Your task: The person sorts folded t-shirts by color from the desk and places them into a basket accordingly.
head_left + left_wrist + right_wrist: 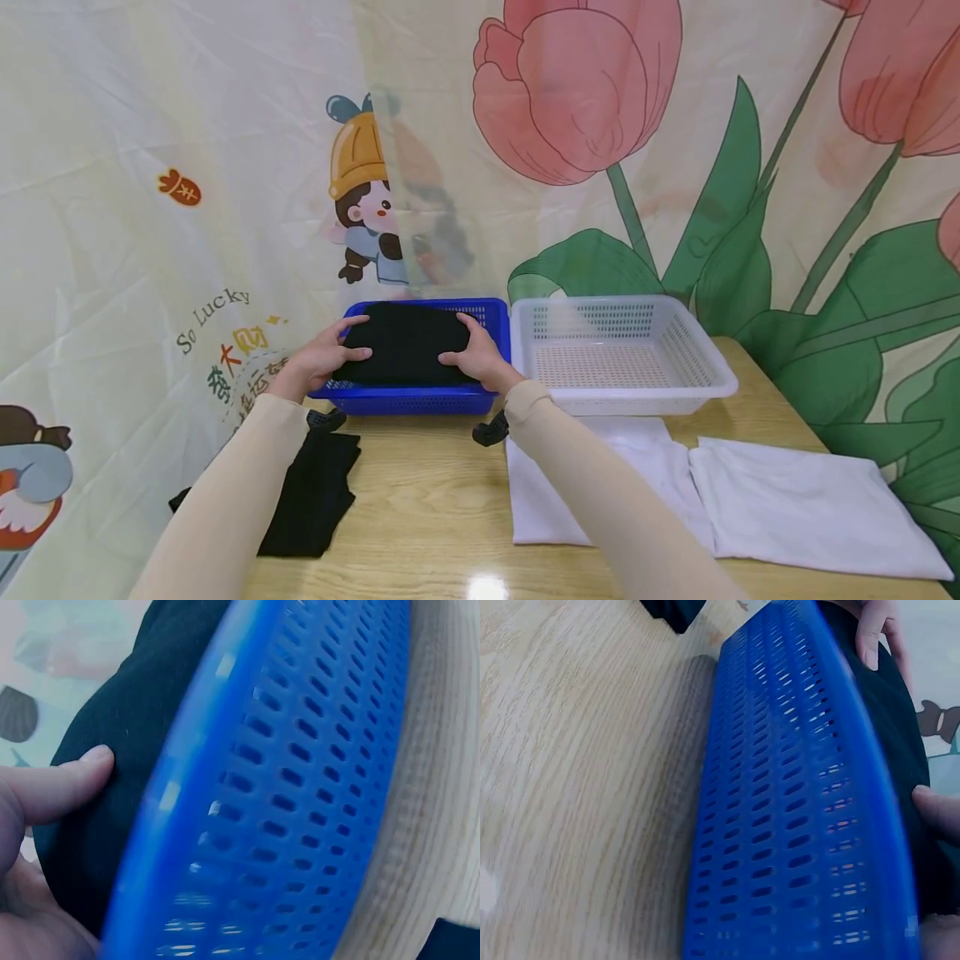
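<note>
Left grip (324, 358) and right grip (481, 357) hold the black cloth (408, 346), its long axis running sideways along the blue basket (420, 403).

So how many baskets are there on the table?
2. The blue basket is on the left of the table, with black cloth at its top; the white basket is just right of it.

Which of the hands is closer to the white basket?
The right. The right hand grips a black cloth at the end nearer the white basket; the left hand grips the opposite end, farther off.
</note>
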{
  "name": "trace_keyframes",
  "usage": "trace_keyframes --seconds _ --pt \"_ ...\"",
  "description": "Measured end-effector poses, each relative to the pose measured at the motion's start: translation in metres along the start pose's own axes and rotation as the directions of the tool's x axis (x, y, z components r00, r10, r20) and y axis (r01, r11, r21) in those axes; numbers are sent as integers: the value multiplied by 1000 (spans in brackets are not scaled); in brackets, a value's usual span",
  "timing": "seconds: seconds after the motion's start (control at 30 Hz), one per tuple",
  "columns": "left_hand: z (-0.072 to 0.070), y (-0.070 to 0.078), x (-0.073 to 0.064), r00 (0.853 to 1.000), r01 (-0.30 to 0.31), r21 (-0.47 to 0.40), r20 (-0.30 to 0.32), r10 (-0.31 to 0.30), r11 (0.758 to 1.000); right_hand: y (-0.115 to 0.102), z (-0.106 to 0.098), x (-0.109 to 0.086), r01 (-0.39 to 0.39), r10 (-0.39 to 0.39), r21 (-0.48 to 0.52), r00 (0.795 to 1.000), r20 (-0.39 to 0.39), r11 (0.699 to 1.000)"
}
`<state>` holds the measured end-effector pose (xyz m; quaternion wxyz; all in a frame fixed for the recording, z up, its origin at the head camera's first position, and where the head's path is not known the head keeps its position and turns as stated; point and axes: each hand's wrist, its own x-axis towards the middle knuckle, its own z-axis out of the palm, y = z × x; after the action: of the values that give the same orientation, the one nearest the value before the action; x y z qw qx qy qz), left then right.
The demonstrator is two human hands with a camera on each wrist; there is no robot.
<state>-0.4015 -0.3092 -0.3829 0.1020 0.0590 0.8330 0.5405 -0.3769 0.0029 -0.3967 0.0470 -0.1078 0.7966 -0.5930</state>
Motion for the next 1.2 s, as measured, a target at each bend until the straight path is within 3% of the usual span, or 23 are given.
trace_keyframes --seconds 0.4,0.83,1.1,1.2 --pt "3 -3 -1 993 106 85 51 -111 991 -2 4 0 -169 170 -24 984 47 985" --pt "12 -10 14 996 85 79 -10 -85 993 13 11 17 -116 118 -106 993 10 988" --pt "19 -21 26 987 156 127 -50 -151 980 21 13 21 -88 95 -201 995 28 976" --pt "21 -23 32 990 142 137 -35 -139 980 20 12 21 -75 81 -255 997 11 964"
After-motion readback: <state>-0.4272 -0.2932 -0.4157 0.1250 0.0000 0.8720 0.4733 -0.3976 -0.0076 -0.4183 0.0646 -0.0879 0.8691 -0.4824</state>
